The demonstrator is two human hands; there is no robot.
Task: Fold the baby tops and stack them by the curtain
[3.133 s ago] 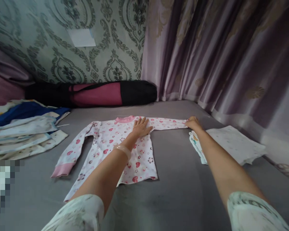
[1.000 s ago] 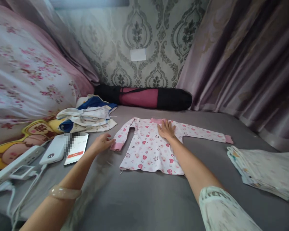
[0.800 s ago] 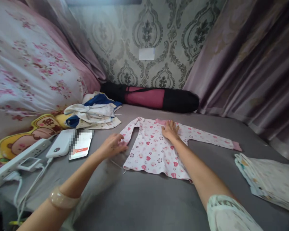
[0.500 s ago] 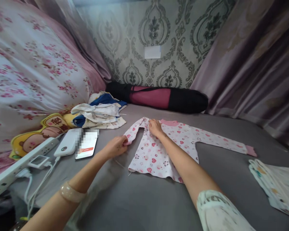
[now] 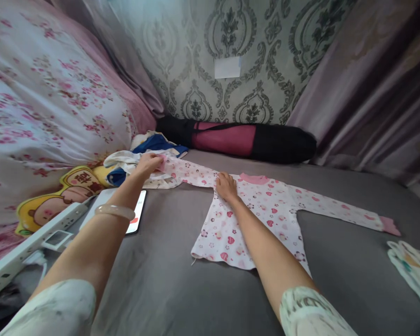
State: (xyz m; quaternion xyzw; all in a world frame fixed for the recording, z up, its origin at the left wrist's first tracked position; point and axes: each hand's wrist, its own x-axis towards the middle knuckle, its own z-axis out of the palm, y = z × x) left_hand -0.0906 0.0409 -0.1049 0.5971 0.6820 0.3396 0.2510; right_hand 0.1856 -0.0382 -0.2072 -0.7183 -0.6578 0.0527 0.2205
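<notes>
A child's long-sleeved shirt [image 5: 255,219], white with pink hearts and flowers, lies spread on the grey bedsheet. Its pink collar is at the far side, and the sleeve on the right stretches out to a pink cuff. My left hand [image 5: 150,164] pinches the pink cuff of the other sleeve, which is drawn out straight to the left over the edge of a clothes pile. On the shoulder by that sleeve, my right hand [image 5: 227,186] is closed with bent fingers on the fabric. My right forearm covers part of the shirt's front.
A pile of white and blue clothes [image 5: 126,161] lies at the left, near a phone [image 5: 137,217], a power strip [image 5: 31,238] and a yellow cartoon cushion [image 5: 45,210]. A black and pink rolled bag [image 5: 227,139] lies along the wall. Folded cloth [image 5: 415,266] sits at right.
My left hand has moved away and to the left with the cuff, so the bent sleeve is now straight. My right hand stays on the shoulder. The view has shifted slightly.
</notes>
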